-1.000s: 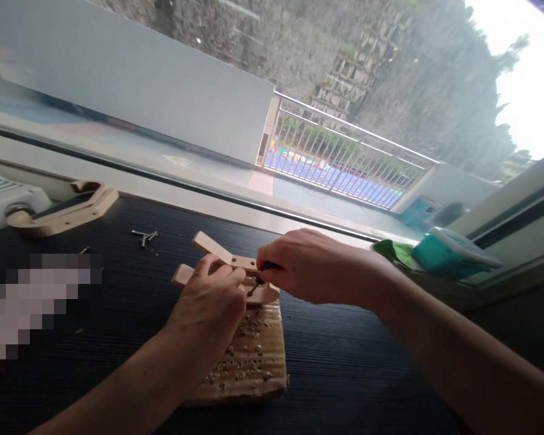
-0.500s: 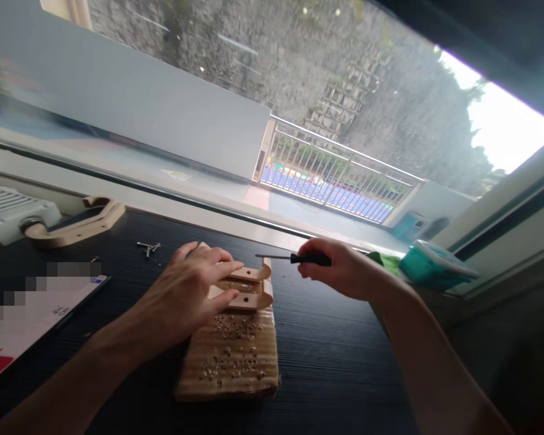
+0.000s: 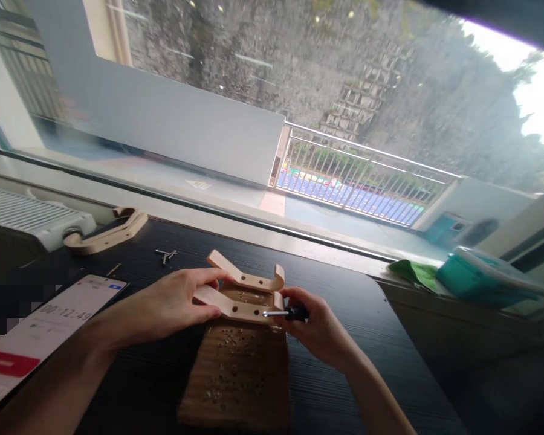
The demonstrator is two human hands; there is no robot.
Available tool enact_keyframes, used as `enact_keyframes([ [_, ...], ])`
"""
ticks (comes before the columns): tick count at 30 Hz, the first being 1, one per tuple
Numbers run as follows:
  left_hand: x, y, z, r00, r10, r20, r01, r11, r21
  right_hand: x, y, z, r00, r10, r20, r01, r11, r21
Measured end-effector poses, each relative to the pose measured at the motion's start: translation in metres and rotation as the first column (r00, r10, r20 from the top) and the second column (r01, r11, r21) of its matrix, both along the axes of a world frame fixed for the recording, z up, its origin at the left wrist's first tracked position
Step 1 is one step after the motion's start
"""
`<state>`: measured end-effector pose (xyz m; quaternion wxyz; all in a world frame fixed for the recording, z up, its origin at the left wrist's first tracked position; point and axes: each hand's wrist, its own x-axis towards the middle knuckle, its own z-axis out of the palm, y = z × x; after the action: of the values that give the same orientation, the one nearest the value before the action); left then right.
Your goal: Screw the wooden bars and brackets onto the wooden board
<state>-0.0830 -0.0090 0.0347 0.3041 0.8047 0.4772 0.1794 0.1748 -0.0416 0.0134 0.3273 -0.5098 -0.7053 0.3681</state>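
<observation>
Two pale wooden hooks with dark screw holes, a far hook and a near hook, lie side by side across a ridged brown board pitted with small holes. My left hand grips the near hook's left arm, thumb at the near side, index finger reaching toward the far one. In my right hand is a screwdriver with a black handle, its metal shaft pointing left over the near hook's right hole. My right fingers also meet that hook's curled end.
Several screws lie on the dark table, with a single screw by the phone. Another wooden hook rests near the radiator. A green cloth and teal container stand on the windowsill.
My right hand has brought the screwdriver down and nearer, to the near hook. The hooks now sit farther apart, and my left hand has shifted on them. The camera view has turned left.
</observation>
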Motion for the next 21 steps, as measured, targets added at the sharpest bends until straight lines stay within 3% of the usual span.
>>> enact_keyframes([
  [8, 0.005, 0.002, -0.006, 0.997, 0.079, 0.021, -0.079, 0.996, 0.035, -0.001, -0.004, -0.011, 0.994, 0.111, -0.016, -0.111, 0.994, -0.011],
  [16, -0.002, 0.009, -0.006, 0.989, 0.011, 0.147, 0.019, 0.98, -0.2, -0.004, -0.007, -0.011, 0.995, 0.096, -0.02, -0.096, 0.995, 0.013],
  [21, -0.007, 0.009, -0.003, 0.99, 0.014, 0.137, 0.02, 0.969, -0.245, -0.003, -0.008, -0.012, 0.997, 0.077, 0.018, -0.077, 0.997, 0.027],
])
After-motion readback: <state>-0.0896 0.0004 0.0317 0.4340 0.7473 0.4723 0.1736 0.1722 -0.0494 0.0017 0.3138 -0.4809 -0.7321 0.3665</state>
